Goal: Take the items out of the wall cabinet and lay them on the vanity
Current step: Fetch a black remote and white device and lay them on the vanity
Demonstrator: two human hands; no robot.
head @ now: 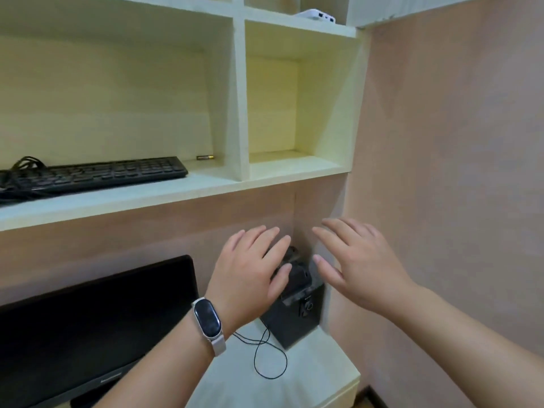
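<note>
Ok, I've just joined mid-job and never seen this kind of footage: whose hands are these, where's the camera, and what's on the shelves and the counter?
There is one picture, from a camera on the person's head, looking forward and down. The left hand, with a fitness band at the wrist, and the right hand are both open and hold nothing, hovering over a black boxy device on the pale vanity top. A dark monitor stands to its left. In the cream wall cabinet, a black keyboard and a small battery remain; a white gadget sits higher up.
</note>
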